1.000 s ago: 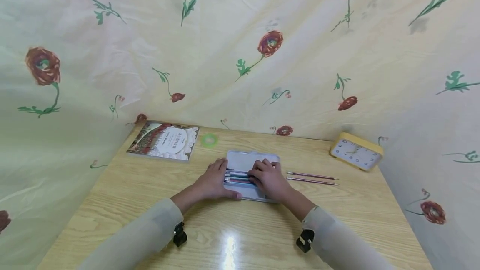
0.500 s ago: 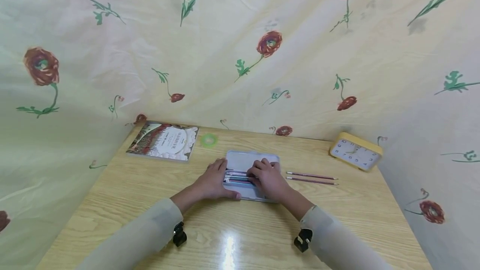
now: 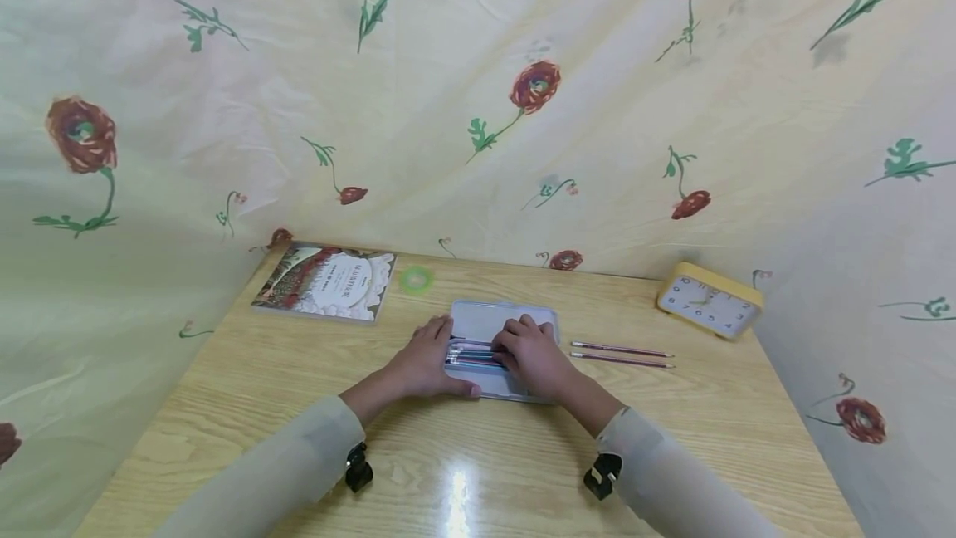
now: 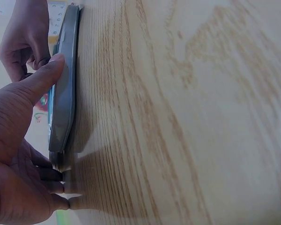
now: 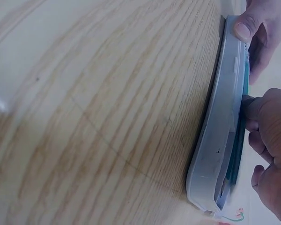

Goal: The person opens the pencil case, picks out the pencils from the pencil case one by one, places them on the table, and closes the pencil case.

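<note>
A pale grey pencil case (image 3: pixel 504 384) lies with its lid (image 3: pixel 485 320) raised, several pencils (image 3: pixel 466 354) lengthwise inside. My left hand (image 3: pixel 427 362) holds the case's left end, its thumb (image 4: pixel 49 70) on the near wall and its fingers around the far side. My right hand (image 3: pixel 534 355) reaches over the case from the right. In the right wrist view its thumb and curled fingers pinch a teal pencil (image 5: pixel 235 159) at the case's open top. The fingertips are partly hidden in the head view.
Two dark red pencils (image 3: pixel 621 354) lie side by side right of the case. Farther right stands a yellow clock (image 3: pixel 709 302). A printed booklet (image 3: pixel 326 282) and a green tape roll (image 3: pixel 415 280) lie at the back left. A flowered cloth (image 3: pixel 448 106) hangs behind the wooden table (image 3: pixel 418 471).
The right hand and the pencils under it shift very slightly inside the case. The left hand stays where it was on the case.
</note>
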`<act>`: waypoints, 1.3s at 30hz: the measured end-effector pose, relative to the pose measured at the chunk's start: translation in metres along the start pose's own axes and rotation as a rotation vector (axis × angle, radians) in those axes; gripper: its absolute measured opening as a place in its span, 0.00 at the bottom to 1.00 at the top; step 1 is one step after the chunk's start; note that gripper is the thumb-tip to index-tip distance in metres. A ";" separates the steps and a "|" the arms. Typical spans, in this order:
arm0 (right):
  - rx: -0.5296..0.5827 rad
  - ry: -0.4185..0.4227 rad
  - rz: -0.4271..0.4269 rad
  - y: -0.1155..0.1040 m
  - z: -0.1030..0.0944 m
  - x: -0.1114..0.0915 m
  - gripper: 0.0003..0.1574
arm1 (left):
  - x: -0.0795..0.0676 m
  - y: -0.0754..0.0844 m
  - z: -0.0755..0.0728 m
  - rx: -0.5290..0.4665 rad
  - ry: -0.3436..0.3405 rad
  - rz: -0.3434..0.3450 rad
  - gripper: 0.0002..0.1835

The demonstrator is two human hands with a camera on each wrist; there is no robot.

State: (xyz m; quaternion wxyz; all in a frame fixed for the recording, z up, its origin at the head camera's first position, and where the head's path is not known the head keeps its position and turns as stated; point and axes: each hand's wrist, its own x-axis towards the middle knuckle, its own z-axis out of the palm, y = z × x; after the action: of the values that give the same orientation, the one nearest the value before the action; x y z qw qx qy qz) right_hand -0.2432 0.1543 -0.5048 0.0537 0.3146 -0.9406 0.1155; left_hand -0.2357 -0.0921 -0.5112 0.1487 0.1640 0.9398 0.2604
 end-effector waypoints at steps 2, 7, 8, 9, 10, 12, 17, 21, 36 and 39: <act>-0.007 -0.008 0.003 -0.001 -0.001 0.000 0.05 | 0.000 0.000 0.000 -0.001 0.001 0.000 0.76; -0.015 -0.006 0.002 -0.003 -0.003 0.001 0.05 | 0.000 0.000 0.000 -0.008 0.005 0.001 0.76; -0.016 0.001 -0.002 -0.003 -0.004 0.001 0.05 | -0.001 0.000 0.000 -0.008 0.005 0.002 0.76; -0.016 0.008 -0.007 -0.003 -0.004 0.001 0.05 | -0.001 0.000 0.000 -0.007 0.007 0.002 0.76; -0.018 0.014 -0.012 -0.004 -0.004 0.001 0.04 | -0.001 0.000 0.000 -0.003 0.009 0.003 0.76; -0.024 0.027 -0.022 -0.004 -0.004 0.000 0.04 | 0.000 0.000 0.001 0.003 0.011 0.005 0.76; -0.081 0.067 -0.051 -0.002 -0.003 -0.001 0.07 | 0.000 0.000 0.002 0.004 0.015 0.003 0.76; -0.185 0.134 -0.123 0.001 -0.002 -0.003 0.09 | 0.000 0.000 0.001 0.001 0.019 0.004 0.76; -0.303 0.370 -0.204 0.032 -0.012 -0.025 0.14 | 0.001 -0.003 0.005 -0.031 0.012 -0.006 0.77; -0.285 0.376 -0.164 0.044 -0.016 -0.034 0.14 | 0.000 -0.002 0.004 -0.037 0.018 -0.004 0.77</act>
State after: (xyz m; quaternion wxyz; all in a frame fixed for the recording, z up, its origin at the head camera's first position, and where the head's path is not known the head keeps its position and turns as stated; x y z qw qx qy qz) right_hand -0.2423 0.2114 -0.5036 0.2808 0.3522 -0.8922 0.0336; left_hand -0.2347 -0.0920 -0.5156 0.1439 0.1570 0.9364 0.2788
